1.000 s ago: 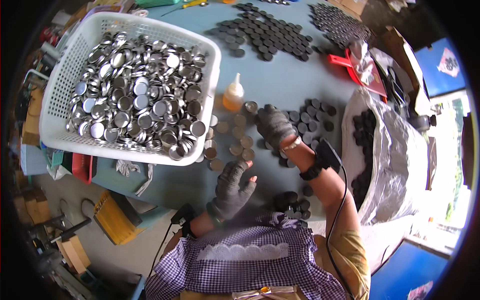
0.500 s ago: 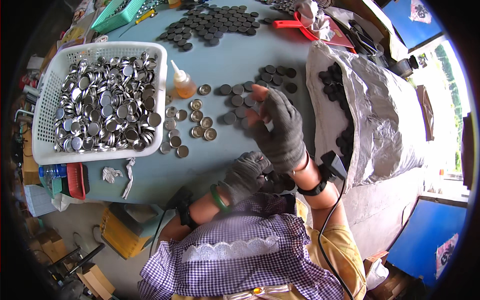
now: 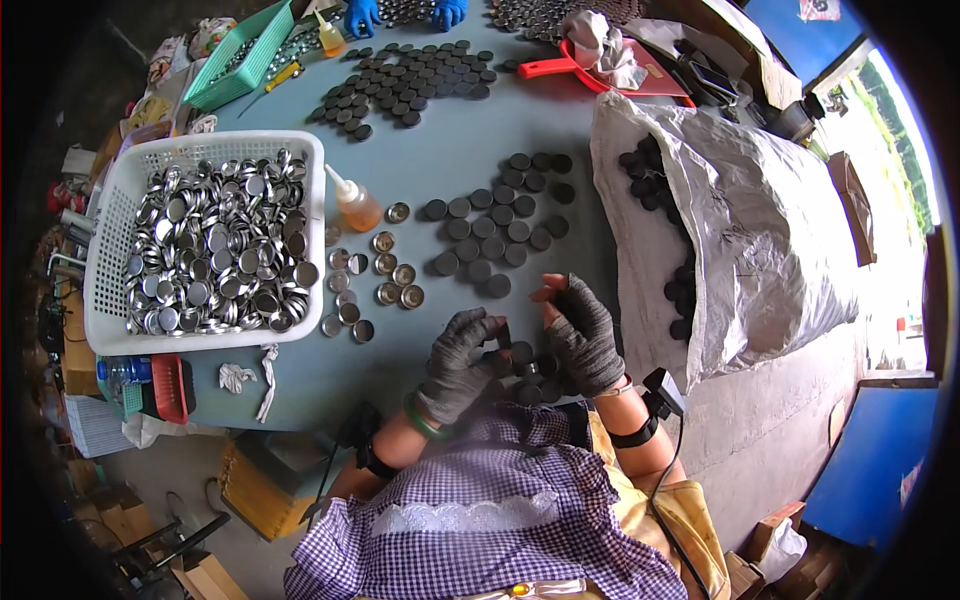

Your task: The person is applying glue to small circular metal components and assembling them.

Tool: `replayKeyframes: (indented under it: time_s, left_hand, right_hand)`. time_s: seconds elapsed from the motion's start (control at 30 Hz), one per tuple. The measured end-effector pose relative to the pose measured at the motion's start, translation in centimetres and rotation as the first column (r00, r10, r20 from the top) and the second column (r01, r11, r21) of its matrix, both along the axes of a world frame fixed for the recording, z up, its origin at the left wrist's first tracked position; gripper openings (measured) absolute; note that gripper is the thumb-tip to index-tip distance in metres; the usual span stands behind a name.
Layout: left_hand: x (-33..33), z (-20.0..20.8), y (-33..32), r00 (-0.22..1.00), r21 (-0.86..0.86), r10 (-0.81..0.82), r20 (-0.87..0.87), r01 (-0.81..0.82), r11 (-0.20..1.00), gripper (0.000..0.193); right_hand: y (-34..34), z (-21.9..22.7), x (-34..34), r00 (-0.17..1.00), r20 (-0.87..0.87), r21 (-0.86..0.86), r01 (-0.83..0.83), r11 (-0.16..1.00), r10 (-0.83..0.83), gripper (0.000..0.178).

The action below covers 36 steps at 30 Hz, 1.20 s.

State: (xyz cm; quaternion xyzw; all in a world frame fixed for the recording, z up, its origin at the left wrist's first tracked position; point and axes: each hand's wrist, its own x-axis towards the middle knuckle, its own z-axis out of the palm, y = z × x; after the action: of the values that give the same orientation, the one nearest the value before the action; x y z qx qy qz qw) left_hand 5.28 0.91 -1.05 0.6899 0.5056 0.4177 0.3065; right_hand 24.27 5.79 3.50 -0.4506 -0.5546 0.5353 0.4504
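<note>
Our left hand [image 3: 460, 365] seems to pinch a black disc [image 3: 503, 337]; our right hand [image 3: 583, 338] gapes. The pile [image 3: 546, 365] sits between, probably for easy reach.

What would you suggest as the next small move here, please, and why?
I'd probably use the left hand to pick one black disc from the small pile, since its fingers are close beside that pile, with the right hand just across it.

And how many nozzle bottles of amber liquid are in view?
2: the nearer nozzle bottle, right of the white basket; the farther nozzle bottle, right of the green basket. I see no others.
</note>
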Motion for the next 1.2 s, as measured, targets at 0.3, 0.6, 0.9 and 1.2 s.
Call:
replayKeyframes:
  time_s: [0.3,0.6,0.9,1.2]
  left_hand:
    - [-3.2,1.5,-1.2,0.980,0.062,0.192,0.059,-0.195,0.979,0.051]
    - [-4.7,0.7,-0.5,0.950,0.022,0.303,0.076,-0.306,0.952,0.049]
    - [-7.1,0.0,0.7,0.940,0.171,0.339,-0.034,-0.329,0.929,0.052]
    - [-9.0,2.5,1.0,0.896,0.151,0.427,0.124,-0.443,0.884,0.056]
  right_hand:
    - [-0.6,-1.8,-3.3,0.944,-0.158,-0.129,-0.310,0.942,0.289,0.046]
    - [0.5,-1.1,-4.3,0.933,0.000,-0.465,-0.318,0.826,0.359,0.041]
    - [3.6,-1.5,-9.0,0.847,-0.099,-0.355,-0.520,0.777,0.522,0.037]
    - [14.8,-3.4,-16.8,0.732,0.657,0.268,-0.451,0.851,0.181,0.021]
